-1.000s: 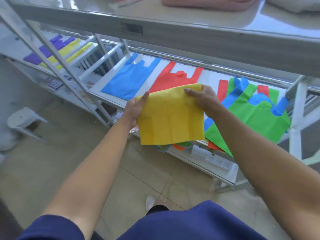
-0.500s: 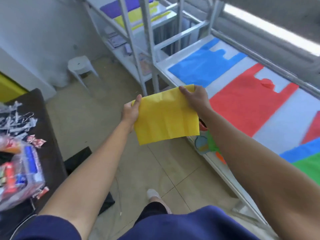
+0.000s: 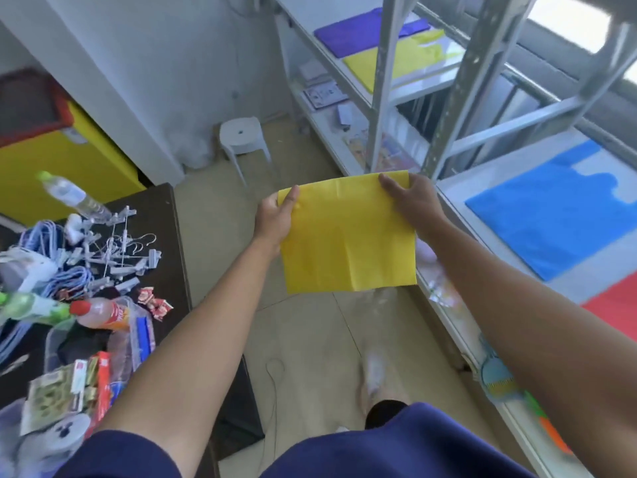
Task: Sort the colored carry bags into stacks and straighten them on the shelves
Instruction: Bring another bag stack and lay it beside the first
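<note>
I see the folded yellow bag (image 3: 348, 236) held up in mid-air over the tiled floor (image 3: 310, 339), in front of the person's body and clear of every shelf. It hangs as a flat, roughly square panel with a faint crease down its middle. The left hand (image 3: 275, 219) is grasping the upper left corner, thumb laid across the front face and fingers hidden behind the fabric. The right hand (image 3: 413, 201) is grasping the upper right corner, its fingers over the top edge. Both arms are stretched forward.

To the right, the near shelf (image 3: 593, 279) carries a blue bag (image 3: 551, 215) lying flat with its handle cut-out pointing away, and a red bag (image 3: 617, 308) just beside it, only partly in view at the edge of the picture. Further off, beyond 2 grey metal uprights, the far shelf (image 3: 424, 88) carries a purple bag (image 3: 362, 31) and a yellow bag (image 3: 406, 60) side by side, both lying flat. The held bag is well apart from that yellow one.

A white stool (image 3: 241, 132) stands on the floor near the wall. On my left, a dark tabletop (image 3: 165, 219) holds a heap of white clip hangers (image 3: 117, 250), a clear bottle (image 3: 72, 196) and a red-capped bottle (image 3: 103, 313) on its side.
</note>
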Action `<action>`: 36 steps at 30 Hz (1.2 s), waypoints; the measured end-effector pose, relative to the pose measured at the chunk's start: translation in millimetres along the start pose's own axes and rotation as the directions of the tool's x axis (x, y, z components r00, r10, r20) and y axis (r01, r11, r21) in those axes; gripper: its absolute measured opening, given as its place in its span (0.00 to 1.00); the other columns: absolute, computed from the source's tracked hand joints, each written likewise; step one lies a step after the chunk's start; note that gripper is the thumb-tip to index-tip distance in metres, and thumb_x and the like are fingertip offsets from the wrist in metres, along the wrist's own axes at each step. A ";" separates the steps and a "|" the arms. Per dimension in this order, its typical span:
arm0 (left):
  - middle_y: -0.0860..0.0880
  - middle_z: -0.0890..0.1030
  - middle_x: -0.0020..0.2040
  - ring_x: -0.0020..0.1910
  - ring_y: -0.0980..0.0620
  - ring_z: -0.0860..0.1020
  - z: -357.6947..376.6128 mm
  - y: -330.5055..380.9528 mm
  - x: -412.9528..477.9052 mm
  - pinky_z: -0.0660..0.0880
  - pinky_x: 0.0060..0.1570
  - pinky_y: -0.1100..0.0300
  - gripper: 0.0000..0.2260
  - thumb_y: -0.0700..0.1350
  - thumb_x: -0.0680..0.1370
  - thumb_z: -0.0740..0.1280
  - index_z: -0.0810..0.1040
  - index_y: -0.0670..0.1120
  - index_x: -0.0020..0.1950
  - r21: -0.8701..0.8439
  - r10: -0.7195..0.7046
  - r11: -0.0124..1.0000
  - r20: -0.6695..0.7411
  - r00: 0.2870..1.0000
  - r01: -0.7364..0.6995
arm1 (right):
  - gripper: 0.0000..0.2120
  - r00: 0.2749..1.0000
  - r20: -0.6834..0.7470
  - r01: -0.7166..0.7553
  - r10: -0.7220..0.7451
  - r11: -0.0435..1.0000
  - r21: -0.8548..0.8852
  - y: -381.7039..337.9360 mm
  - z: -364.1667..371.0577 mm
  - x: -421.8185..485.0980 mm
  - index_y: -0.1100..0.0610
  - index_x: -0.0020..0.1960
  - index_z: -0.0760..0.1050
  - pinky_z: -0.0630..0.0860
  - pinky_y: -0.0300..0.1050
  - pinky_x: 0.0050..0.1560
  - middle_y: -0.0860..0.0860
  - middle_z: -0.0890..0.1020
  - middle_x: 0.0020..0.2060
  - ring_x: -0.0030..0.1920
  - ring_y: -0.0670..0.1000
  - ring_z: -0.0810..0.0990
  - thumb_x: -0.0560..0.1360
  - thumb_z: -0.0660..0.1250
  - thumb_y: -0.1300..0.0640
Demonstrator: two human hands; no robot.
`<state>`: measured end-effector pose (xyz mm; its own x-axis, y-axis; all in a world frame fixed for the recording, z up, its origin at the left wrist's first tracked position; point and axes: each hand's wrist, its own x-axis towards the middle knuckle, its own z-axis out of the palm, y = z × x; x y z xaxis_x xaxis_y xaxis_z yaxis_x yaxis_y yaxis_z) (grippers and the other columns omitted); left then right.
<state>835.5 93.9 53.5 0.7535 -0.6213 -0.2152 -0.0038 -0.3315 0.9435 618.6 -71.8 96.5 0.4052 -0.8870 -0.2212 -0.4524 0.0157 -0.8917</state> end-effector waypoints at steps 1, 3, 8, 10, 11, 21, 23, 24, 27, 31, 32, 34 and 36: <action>0.50 0.81 0.40 0.39 0.52 0.79 -2.8 -2.5 20.6 0.77 0.41 0.55 0.21 0.63 0.79 0.69 0.81 0.43 0.49 0.004 -0.001 1.000 -0.015 1.000 0.001 | 0.21 1.000 0.019 0.003 -0.003 1.000 -0.007 -3.6 11.5 18.8 0.55 0.54 0.83 0.84 0.57 0.51 0.52 0.87 0.45 0.46 0.53 0.86 0.77 0.71 0.38; 0.50 0.82 0.41 0.39 0.53 0.80 -6.0 -5.1 62.9 0.77 0.42 0.55 0.20 0.61 0.79 0.69 0.82 0.44 0.49 0.016 0.003 1.000 -0.042 0.999 -0.003 | 0.20 0.998 0.056 0.001 -0.001 1.000 -0.003 -9.5 33.6 60.9 0.56 0.55 0.83 0.84 0.55 0.51 0.52 0.87 0.46 0.46 0.53 0.86 0.78 0.70 0.39; 0.45 0.87 0.47 0.45 0.50 0.84 -17.4 12.2 169.7 0.81 0.49 0.48 0.18 0.61 0.79 0.70 0.84 0.46 0.50 0.037 -0.002 0.999 -0.098 0.995 0.006 | 0.16 0.987 0.160 0.000 0.001 1.000 -0.004 -43.2 82.6 174.1 0.53 0.55 0.80 0.83 0.52 0.50 0.50 0.85 0.47 0.47 0.51 0.84 0.79 0.69 0.40; 0.43 0.87 0.49 0.45 0.50 0.84 -24.7 23.6 209.2 0.82 0.48 0.46 0.17 0.59 0.79 0.71 0.84 0.44 0.50 0.029 0.005 1.000 -0.115 0.993 -0.002 | 0.16 0.983 0.183 0.009 -0.003 0.999 -0.033 -62.1 98.1 216.1 0.53 0.55 0.80 0.81 0.49 0.47 0.49 0.84 0.45 0.45 0.50 0.83 0.80 0.68 0.40; 0.42 0.87 0.49 0.46 0.49 0.84 -29.1 27.4 229.2 0.82 0.48 0.46 0.17 0.59 0.79 0.71 0.84 0.44 0.50 0.026 0.007 1.000 -0.133 0.991 -0.004 | 0.17 0.981 0.195 0.017 -0.009 0.999 -0.039 -72.4 106.2 235.4 0.54 0.55 0.80 0.81 0.49 0.47 0.49 0.84 0.44 0.45 0.50 0.83 0.79 0.69 0.40; 0.40 0.86 0.48 0.46 0.46 0.83 -60.3 65.2 427.4 0.81 0.49 0.45 0.29 0.66 0.75 0.72 0.81 0.39 0.52 -0.116 -0.041 0.993 -0.057 0.998 0.035 | 0.17 0.985 0.164 0.058 -0.050 0.997 -0.044 -163.6 178.7 404.6 0.54 0.55 0.83 0.84 0.47 0.43 0.51 0.86 0.44 0.44 0.52 0.86 0.78 0.71 0.41; 0.42 0.81 0.44 0.43 0.47 0.79 -60.8 71.0 480.0 0.77 0.45 0.49 0.36 0.70 0.72 0.72 0.77 0.35 0.51 -0.122 0.005 0.993 0.002 1.000 -0.005 | 0.16 0.993 0.116 0.038 -0.033 0.998 -0.042 -175.6 189.3 436.3 0.54 0.54 0.82 0.79 0.37 0.33 0.48 0.85 0.41 0.40 0.48 0.85 0.79 0.71 0.41; 0.44 0.78 0.43 0.42 0.47 0.78 -59.0 74.6 507.1 0.74 0.44 0.50 0.36 0.70 0.72 0.72 0.76 0.34 0.50 -0.130 0.026 0.991 0.040 0.999 -0.020 | 0.16 0.996 0.086 0.023 -0.019 0.999 -0.047 -179.6 194.2 452.5 0.54 0.54 0.82 0.77 0.37 0.31 0.47 0.85 0.41 0.39 0.47 0.84 0.79 0.71 0.41; 0.44 0.76 0.41 0.40 0.48 0.75 -46.6 95.6 581.8 0.72 0.42 0.53 0.26 0.63 0.77 0.71 0.77 0.38 0.46 -0.131 0.015 0.991 0.146 0.989 0.005 | 0.19 0.999 -0.039 -0.025 0.024 0.999 -0.031 -191.5 204.9 496.0 0.54 0.55 0.83 0.81 0.45 0.39 0.50 0.86 0.44 0.43 0.51 0.85 0.77 0.72 0.39; 0.44 0.80 0.41 0.41 0.47 0.79 -14.3 136.9 666.5 0.78 0.44 0.47 0.21 0.60 0.78 0.71 0.79 0.41 0.46 -0.111 0.047 0.994 0.321 0.946 -0.011 | 0.19 0.966 -0.240 -0.095 0.095 0.995 0.009 -207.5 199.4 538.7 0.57 0.55 0.81 0.78 0.46 0.42 0.52 0.85 0.46 0.45 0.53 0.83 0.77 0.71 0.41; 0.44 0.81 0.42 0.42 0.47 0.80 -4.2 150.8 683.9 0.79 0.46 0.46 0.19 0.60 0.77 0.72 0.79 0.43 0.47 -0.109 0.052 0.994 0.372 0.927 -0.012 | 0.19 0.952 -0.284 -0.110 0.114 0.993 0.031 -210.4 194.6 545.9 0.57 0.55 0.81 0.79 0.46 0.43 0.53 0.86 0.47 0.45 0.53 0.84 0.78 0.71 0.41; 0.46 0.83 0.43 0.43 0.47 0.82 19.7 174.7 717.7 0.80 0.47 0.45 0.16 0.59 0.76 0.74 0.80 0.46 0.49 -0.098 0.075 0.995 0.463 0.883 -0.033 | 0.18 0.921 -0.356 -0.138 0.158 0.987 0.081 -211.2 183.5 558.8 0.56 0.56 0.81 0.80 0.42 0.41 0.51 0.86 0.47 0.45 0.50 0.84 0.78 0.71 0.41; 0.49 0.84 0.44 0.42 0.51 0.83 45.1 199.0 740.4 0.80 0.43 0.49 0.15 0.55 0.75 0.76 0.79 0.46 0.51 -0.095 0.084 0.995 0.544 0.835 -0.038 | 0.20 0.888 -0.410 -0.164 0.210 0.976 0.145 -208.7 171.7 573.1 0.56 0.60 0.80 0.79 0.37 0.39 0.50 0.85 0.49 0.46 0.48 0.84 0.78 0.71 0.42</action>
<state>1363.0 -464.1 70.6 0.2714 -0.9327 -0.2374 0.0303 -0.2383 0.9707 1081.7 -504.3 88.0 -0.0611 -0.9732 -0.2218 -0.3932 0.2277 -0.8908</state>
